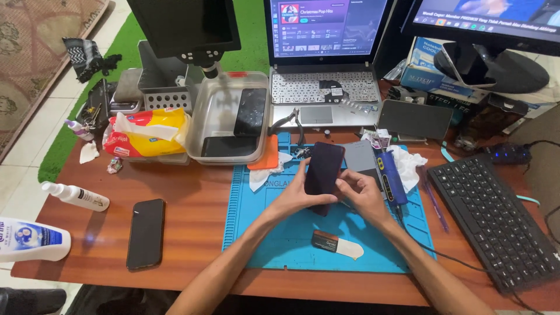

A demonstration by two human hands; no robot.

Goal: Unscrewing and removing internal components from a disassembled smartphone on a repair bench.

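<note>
Head view: phone (324, 169) over blue mat (280, 239).
Left hand (294, 195): clasped on phone's lower edge.
Right hand (364, 195): fingertips closed on phone's side.
Advice: steady it; press evenly.

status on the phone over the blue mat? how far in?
Done: the workspace is laid out, with a blue mat, a blue electric screwdriver and cutters within reach.
In hand: the left hand and right hand hold a dark phone upright over the mat, its casing closed.
Left: no opening shows yet. A second phone lies untouched on the table.
</note>
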